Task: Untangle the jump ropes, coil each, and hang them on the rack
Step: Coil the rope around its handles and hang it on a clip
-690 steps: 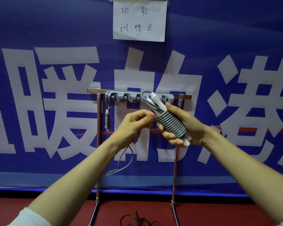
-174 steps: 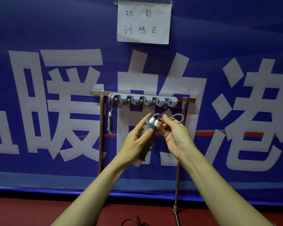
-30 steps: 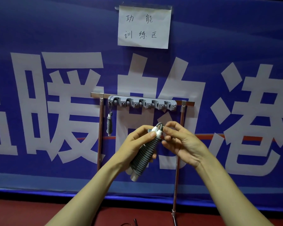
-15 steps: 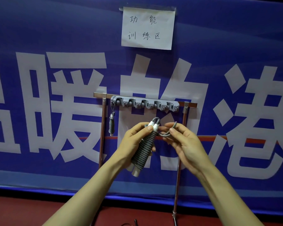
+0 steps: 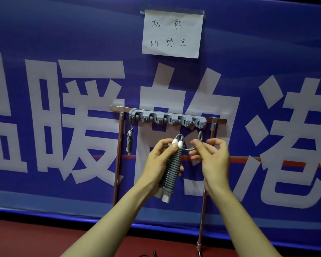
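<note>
Up goes the loop (image 5: 200,136) compared with half a second ago; the right hand (image 5: 212,158) is now holding it higher, just under the right end of the hook strip (image 5: 167,118). That hand is pinching the grey cord between thumb and forefinger, with the other fingers fanning out loosely. The left hand (image 5: 160,162) is gripping the coiled jump rope (image 5: 171,169) round its middle, fingers wrapping behind and the thumb pressing near the white handle tips at the top; the bundle is tilting slightly, its lower white ends poking out below the palm. It is sitting in front of the rack (image 5: 119,154), below the strip and not touching it. A second coiled rope (image 5: 129,143) is hanging from the leftmost hook; a paper sign (image 5: 171,33) is sticking to the blue banner (image 5: 44,34) behind; part of a dark cord (image 5: 154,253) is showing on the red floor (image 5: 26,238) at the bottom edge.
</note>
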Tool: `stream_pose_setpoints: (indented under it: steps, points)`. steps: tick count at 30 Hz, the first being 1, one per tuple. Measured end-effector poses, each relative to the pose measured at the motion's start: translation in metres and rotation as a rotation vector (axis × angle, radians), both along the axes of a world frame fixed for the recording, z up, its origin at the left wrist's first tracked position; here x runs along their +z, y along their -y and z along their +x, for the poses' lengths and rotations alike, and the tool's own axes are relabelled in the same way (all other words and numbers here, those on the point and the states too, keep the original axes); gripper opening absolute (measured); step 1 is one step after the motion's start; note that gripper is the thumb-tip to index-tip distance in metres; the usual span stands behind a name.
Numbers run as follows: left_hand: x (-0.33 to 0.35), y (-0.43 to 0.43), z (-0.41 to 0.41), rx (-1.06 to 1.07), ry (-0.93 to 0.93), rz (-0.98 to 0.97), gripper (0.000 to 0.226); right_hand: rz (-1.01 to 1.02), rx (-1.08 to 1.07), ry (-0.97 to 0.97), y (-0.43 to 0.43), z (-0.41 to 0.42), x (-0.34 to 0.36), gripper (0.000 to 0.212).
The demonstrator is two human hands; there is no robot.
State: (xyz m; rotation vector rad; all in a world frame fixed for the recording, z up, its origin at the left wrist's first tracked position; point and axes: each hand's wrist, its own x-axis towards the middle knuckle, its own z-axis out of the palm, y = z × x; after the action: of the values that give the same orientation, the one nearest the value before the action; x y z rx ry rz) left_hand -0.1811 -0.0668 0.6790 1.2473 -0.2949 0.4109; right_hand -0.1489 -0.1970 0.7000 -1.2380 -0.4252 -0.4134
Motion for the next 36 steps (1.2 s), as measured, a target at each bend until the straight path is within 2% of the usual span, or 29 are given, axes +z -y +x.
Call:
stream_pose_setpoints:
  steps: [4, 10, 16, 20, 22, 26, 30, 36]
  points:
    - [-0.001, 0.001, -0.001, -0.005, -0.013, 0.013, 0.024, 0.026, 0.179, -0.041, 0.001, 0.000, 0.003, 0.021]
    - [-0.001, -0.004, -0.001, -0.041, -0.040, -0.045, 0.029, -0.091, 0.374, -0.007, 0.014, -0.003, 0.006, 0.027]
    - [-0.006, 0.000, -0.002, -0.083, -0.022, -0.005, 0.029, -0.507, -0.144, 0.362, 0.019, 0.006, -0.003, 0.015]
    - [-0.006, -0.001, -0.001, -0.105, -0.006, 0.026, 0.027, -0.674, -0.293, 0.602, 0.017, 0.010, -0.007, 0.012]
    - [-0.005, -0.002, -0.001, -0.111, -0.005, 0.081, 0.028, -0.709, -0.324, 0.652, 0.017, 0.011, -0.007, 0.010]
    - [-0.002, -0.008, -0.004, -0.115, -0.012, 0.180, 0.028, -0.718, -0.247, 0.624, 0.020, 0.009, -0.004, 0.014]
    - [0.003, -0.015, -0.007, -0.100, -0.006, 0.229, 0.029, -0.858, -0.099, 0.505, 0.022, 0.006, 0.001, 0.034]
    - [0.003, -0.020, -0.011, -0.106, -0.004, 0.371, 0.040, -0.803, -0.006, 0.313, 0.024, 0.002, 0.009, 0.021]
